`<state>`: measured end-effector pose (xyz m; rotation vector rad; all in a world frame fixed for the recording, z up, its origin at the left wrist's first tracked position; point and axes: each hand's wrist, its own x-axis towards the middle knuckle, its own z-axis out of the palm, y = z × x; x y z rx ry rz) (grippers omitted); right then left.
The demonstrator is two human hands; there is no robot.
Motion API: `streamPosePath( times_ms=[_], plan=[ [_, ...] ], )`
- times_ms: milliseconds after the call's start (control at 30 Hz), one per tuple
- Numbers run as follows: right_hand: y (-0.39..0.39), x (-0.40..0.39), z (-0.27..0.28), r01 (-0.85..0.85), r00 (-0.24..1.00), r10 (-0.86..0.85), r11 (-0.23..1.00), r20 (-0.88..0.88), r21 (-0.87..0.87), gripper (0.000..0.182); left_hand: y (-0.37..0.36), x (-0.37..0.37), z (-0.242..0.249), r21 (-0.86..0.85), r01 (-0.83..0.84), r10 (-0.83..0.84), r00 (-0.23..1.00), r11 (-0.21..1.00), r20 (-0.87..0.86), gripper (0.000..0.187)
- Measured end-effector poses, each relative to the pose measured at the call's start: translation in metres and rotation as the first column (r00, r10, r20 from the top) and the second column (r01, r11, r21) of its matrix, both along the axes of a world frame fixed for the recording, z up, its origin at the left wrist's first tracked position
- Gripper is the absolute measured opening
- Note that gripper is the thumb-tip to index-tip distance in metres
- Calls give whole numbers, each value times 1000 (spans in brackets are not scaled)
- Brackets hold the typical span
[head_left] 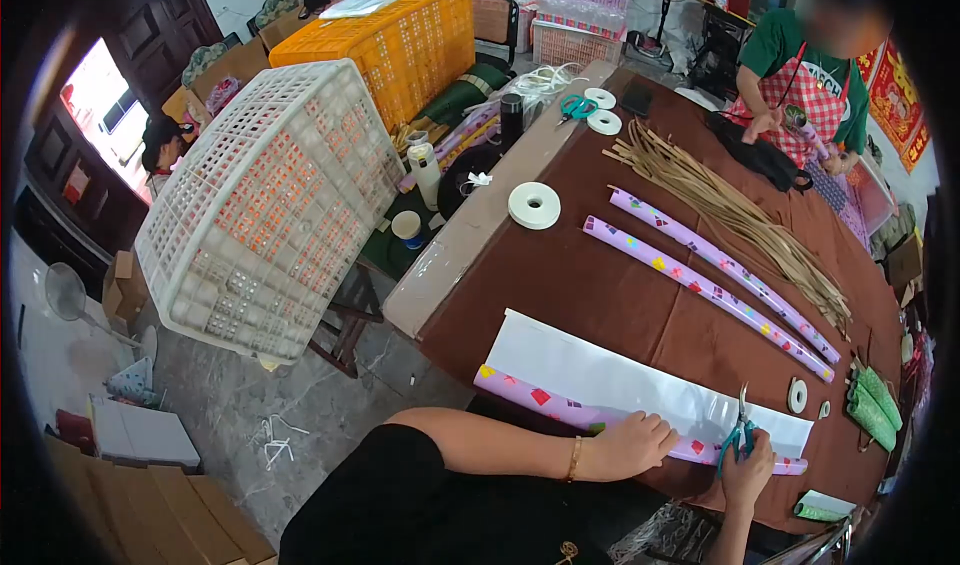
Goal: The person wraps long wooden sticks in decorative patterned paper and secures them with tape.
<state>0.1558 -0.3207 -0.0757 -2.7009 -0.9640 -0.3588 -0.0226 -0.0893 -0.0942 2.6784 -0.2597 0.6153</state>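
Along the near table edge lies a partly unrolled pink patterned paper roll [535,393], its white inner side [580,357] facing up. My left hand [632,447] rests on the rolled part with fingers curled over it. To its right, my right hand [748,473] grips teal-handled scissors [740,435], fingers around the handles and blades pointing up across the white sheet. Two more pink patterned rolls [700,277] lie farther up the brown cloth. A small white tape roll [797,395] is just beyond the scissors.
A large white tape roll [534,206] and a bundle of brown strips [730,215] lie on the brown tablecloth [590,275]. White [270,225] and orange plastic crates [400,55] stand left. A co-worker [810,95] holds a patterned roll across the table. Green rolls [873,410] sit right.
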Motion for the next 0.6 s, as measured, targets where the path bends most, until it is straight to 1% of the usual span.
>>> streamPosePath(
  times_ms=[67, 133, 200, 267, 333, 367, 400, 467, 500, 533, 567, 600],
  plan=[
    [0, 0, 0, -9, 1000, 9, 1000, 21, -4, 39, 4, -5, -2, -11, -21, 21, 1000, 1000, -1, 32],
    [2, -2, 6, 13, 998, -13, 1000, -56, -1, 37, 6, -6, -8, -22, -40, 40, 999, 999, -3, 30],
    [5, -7, 9, 1, 999, -1, 1000, -47, 12, 36, 10, -7, -12, 10, -58, 58, 998, 998, 18, 29],
    [11, -13, 13, -11, 999, 12, 1000, -38, 28, 36, 10, -7, -11, -6, -58, 58, 998, 998, 26, 30],
    [19, -22, 19, -31, 995, 35, 998, -94, 46, 37, 11, -7, -8, -25, -51, 52, 998, 998, 35, 30],
    [19, -24, 18, -58, 993, 61, 998, -96, 34, 39, 12, -6, -6, -37, -44, 44, 999, 998, 25, 30],
    [20, -22, 14, -49, 993, 52, 998, -102, 27, 39, 13, -6, -6, -52, -33, 33, 999, 998, 12, 29],
    [14, -20, -2, -127, 989, 129, 991, 71, -40, 40, 15, -4, -11, -82, 28, -29, 1000, 996, -7, 30],
    [12, -25, -4, -83, 996, 84, 995, 9, -59, 40, 16, -3, -15, -218, 60, -59, 998, 974, 11, 30],
    [14, -29, 3, -27, 998, 22, 996, -54, -88, 40, 20, -9, -9, -261, 75, -81, 997, 962, -12, 31],
    [23, -35, 20, -13, 992, -3, 992, -126, -124, 39, 22, -9, 0, -243, 43, -56, 997, 969, -47, 32],
    [28, -36, 27, -36, 989, 26, 997, -147, -68, 39, 23, -7, 3, -251, 27, -59, 991, 968, -123, 35]
  ],
)
